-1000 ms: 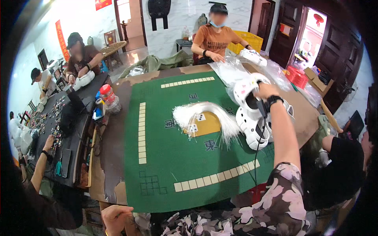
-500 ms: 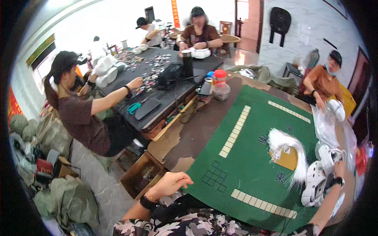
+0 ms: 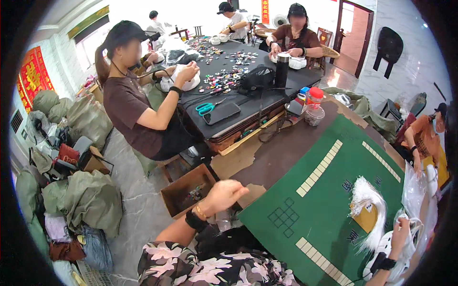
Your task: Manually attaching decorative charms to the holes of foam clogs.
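A pair of white clogs (image 3: 384,248) with holes in the uppers lies at the right edge of the green mat (image 3: 267,220). My right hand (image 3: 400,234) is closed at the top of them, gripping one clog near its strap. Left of the clogs, a bundle of thin white plastic strands (image 3: 380,209) curves over a yellow patch on the mat. My left hand (image 3: 228,194) hovers left of the mat, its fingers curled and pressed together; anything in them is hidden.
A cardboard box (image 3: 183,190) with small bits inside sits on the floor at left. A red-lidded jar (image 3: 315,107) stands behind the mat. Co-workers handle white shoes at the dark table (image 3: 226,124), near scissors (image 3: 206,108). Another person sits at the right beside plastic bags (image 3: 414,183).
My view has swung left, so the scene sits further right. My right hand stays at the clogs. The co-worker at left has drawn a hand back from the small pieces to a shoe.
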